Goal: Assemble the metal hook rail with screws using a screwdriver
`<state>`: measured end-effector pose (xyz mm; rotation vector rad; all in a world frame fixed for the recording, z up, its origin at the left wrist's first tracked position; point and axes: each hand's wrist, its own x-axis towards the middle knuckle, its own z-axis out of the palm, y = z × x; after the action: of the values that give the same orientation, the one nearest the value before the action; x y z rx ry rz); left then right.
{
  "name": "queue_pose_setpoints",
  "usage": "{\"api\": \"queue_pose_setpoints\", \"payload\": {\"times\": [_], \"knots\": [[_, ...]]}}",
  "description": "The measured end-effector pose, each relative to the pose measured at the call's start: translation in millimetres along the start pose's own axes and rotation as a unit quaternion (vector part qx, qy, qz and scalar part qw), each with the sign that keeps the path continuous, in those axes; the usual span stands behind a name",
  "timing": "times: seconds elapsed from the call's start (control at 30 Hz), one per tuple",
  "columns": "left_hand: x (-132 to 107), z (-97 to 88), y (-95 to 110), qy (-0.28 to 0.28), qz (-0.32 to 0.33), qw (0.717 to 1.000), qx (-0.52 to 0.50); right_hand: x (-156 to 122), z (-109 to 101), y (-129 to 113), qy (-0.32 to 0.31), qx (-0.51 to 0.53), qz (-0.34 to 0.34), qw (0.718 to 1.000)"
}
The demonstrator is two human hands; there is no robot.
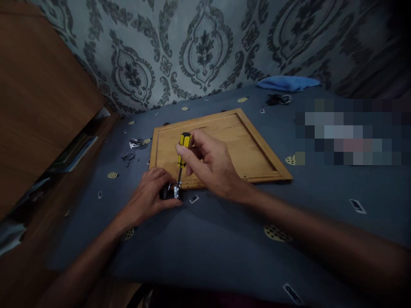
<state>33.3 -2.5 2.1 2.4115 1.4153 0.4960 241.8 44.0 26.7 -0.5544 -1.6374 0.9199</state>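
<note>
The right forearm (308,231) stretches in over a blue-grey patterned sheet (205,252). Its right hand (208,162) pinches a yellow-and-black screwdriver (185,147), the tip down at a metal hinge (177,191) by the near edge of a wooden panel door (218,147). The left hand (150,192) has thumb and fingers either side of the hinge; whether they grip it, I cannot tell.

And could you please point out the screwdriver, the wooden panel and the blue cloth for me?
Screwdriver (185,140): head view, on its yellow-and-black handle.
Wooden panel (242,147): head view, on its inner face, right of the hand.
Blue cloth (287,83): head view, on its middle.
</note>
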Motion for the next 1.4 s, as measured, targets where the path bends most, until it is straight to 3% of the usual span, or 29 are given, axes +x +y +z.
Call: {"api": "queue_pose_setpoints", "payload": {"times": [0.53, 0.83, 1.07, 1.4], "knots": [[1.4, -2.5, 0.8, -0.018, -0.007, 1.000, 0.021, 4.8, 2.8, -3.8, -0.045, 0.007, 0.032, 0.998], [1.7, -0.4, -1.5, -0.009, -0.001, 1.000, 0.028, 14.9, -6.3, -3.5, -0.157, -0.012, 0.084, 0.984], [2.2, -2.6, 1.0, -0.013, -0.010, 1.000, 0.014, 16.3, -8.2, -11.5, -0.079, -0.045, 0.050, 0.995], [2.1, -5.4, 4.2, -0.022, -0.015, 1.000, 0.004, 15.8, -12.3, -14.9, -0.120, -0.097, 0.036, 0.987]]}}
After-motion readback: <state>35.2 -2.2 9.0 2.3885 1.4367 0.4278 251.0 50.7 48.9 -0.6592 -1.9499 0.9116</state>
